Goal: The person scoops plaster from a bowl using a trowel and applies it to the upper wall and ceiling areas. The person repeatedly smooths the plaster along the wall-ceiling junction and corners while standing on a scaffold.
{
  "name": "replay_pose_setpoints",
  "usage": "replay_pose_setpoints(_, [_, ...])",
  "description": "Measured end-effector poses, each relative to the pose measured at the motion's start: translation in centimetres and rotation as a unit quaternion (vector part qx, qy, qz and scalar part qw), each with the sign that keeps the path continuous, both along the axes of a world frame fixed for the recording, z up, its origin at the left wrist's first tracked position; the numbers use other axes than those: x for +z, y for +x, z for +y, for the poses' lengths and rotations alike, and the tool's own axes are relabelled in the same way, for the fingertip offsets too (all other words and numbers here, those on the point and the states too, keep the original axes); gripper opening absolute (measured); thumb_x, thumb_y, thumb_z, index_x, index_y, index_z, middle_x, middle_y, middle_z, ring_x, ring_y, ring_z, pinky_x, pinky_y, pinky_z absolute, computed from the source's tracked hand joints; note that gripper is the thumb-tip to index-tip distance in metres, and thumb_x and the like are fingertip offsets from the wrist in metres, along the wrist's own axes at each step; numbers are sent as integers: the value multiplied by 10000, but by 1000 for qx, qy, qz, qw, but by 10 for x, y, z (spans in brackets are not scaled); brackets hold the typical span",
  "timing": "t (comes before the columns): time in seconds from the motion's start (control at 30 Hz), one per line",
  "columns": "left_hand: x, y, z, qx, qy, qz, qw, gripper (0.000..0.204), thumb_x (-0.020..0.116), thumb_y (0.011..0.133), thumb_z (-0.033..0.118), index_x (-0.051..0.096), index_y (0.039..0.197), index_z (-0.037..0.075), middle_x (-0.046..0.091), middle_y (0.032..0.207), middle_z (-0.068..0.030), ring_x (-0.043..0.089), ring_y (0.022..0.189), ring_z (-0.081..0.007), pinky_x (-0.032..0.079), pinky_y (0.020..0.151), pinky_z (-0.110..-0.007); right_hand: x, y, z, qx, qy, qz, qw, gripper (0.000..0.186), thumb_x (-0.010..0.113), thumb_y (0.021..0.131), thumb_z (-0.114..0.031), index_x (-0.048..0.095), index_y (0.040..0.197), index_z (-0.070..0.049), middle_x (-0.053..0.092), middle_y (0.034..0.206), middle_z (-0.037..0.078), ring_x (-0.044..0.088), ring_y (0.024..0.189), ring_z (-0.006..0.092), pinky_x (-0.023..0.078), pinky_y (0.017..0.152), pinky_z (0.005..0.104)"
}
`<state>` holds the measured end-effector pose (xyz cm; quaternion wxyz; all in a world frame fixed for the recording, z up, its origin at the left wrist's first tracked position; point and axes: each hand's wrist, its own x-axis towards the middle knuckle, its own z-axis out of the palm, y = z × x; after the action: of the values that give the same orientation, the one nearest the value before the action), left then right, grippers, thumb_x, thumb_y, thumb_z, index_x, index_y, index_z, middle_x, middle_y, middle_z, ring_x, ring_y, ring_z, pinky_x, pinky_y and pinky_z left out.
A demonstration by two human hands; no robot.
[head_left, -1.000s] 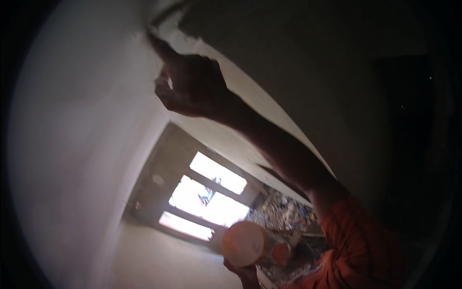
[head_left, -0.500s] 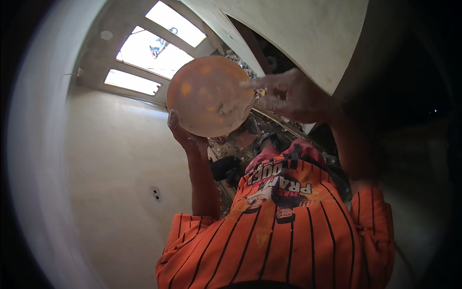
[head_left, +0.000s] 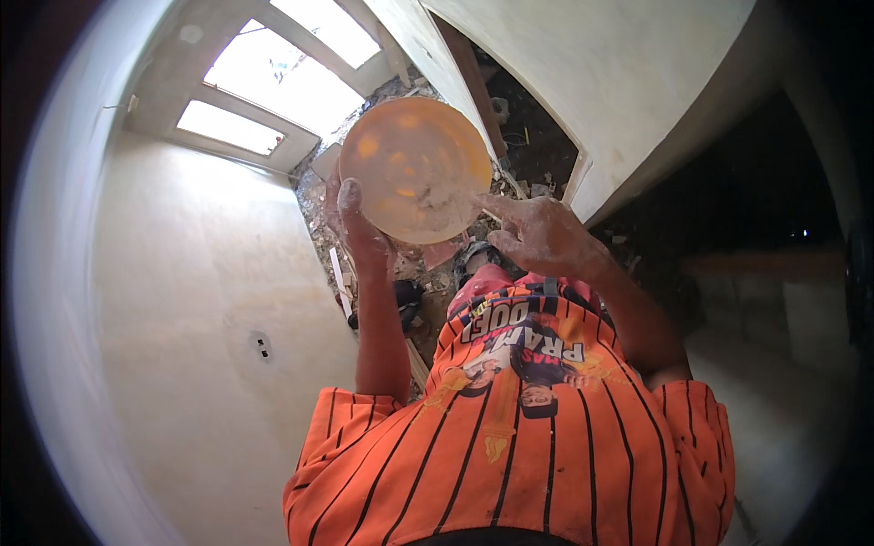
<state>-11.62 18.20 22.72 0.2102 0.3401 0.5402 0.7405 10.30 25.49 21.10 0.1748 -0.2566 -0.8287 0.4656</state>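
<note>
A round, translucent orange bowl with pale, chalky residue smeared inside is held up in front of me. My left hand grips its near left edge, thumb up along the side and the other fingers partly hidden behind it. At the lower right rim is my right hand, dusted white. Its index finger stretches toward the rim and the thumb stands apart below, with nothing clearly held between them. Greyish paste clings to the bowl's lower right part, near that fingertip.
Rubble and debris cover the floor below the bowl. A pale wall with a socket box rises on the left. Bright window openings lie beyond, and a dark doorway opens to the right.
My right hand has moved down along the bowl's right rim, from mid-height to the lower right. The bowl sits slightly further right and higher in view, still in my left hand.
</note>
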Motion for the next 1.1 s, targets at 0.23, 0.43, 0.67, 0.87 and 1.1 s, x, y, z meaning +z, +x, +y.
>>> replay_pose_setpoints(0.23, [-16, -4, -7, 21, 12, 10, 1000, 508, 503, 925, 314, 499, 1289, -40, 577, 1169, -141, 595, 1051, -240, 504, 886, -368, -13, -7, -2, 15, 19, 10, 1000, 457, 624, 806, -172, 587, 1251, -78, 590, 654, 136, 603, 588, 258, 492, 595, 376])
replay_pose_setpoints(0.43, [-21, 6, -13, 40, 3, -54, 998, 515, 536, 941, 350, 498, 1288, -28, 582, 1166, -119, 603, 1037, -225, 515, 871, -360, -22, -6, -1, 51, -40, 26, 998, 341, 620, 808, -159, 623, 1128, -40, 630, 766, 103, 616, 707, 182, 498, 669, 334])
replay_pose_setpoints(0.67, [12, 14, -27, 68, -83, -72, 992, 430, 441, 979, 319, 512, 1264, 4, 593, 1180, -108, 625, 1047, -222, 559, 857, -362, -14, -10, 17, 155, -322, 188, 915, 359, 623, 821, -123, 622, 1168, -28, 636, 881, 27, 570, 740, 105, 465, 658, 252])
replay_pose_setpoints(0.87, [5, -6, -22, 21, -27, -45, 998, 553, 469, 931, 409, 503, 1270, -27, 599, 1172, -162, 635, 1023, -302, 555, 854, -431, 107, 20, 85, 200, -326, 533, 755, 636, 660, 799, -115, 400, 1365, 16, 532, 673, 14, 493, 551, 84, 387, 504, 226])
replay_pose_setpoints(1.1, [8, -17, -8, -3, 34, -35, 999, 624, 481, 899, 467, 487, 1258, -44, 588, 1157, -194, 630, 1016, -322, 558, 832, -445, 305, 74, 149, 317, -46, 741, 590, 692, 603, 905, -194, 229, 1485, -135, 484, 627, -3, 453, 479, 95, 379, 490, 269])
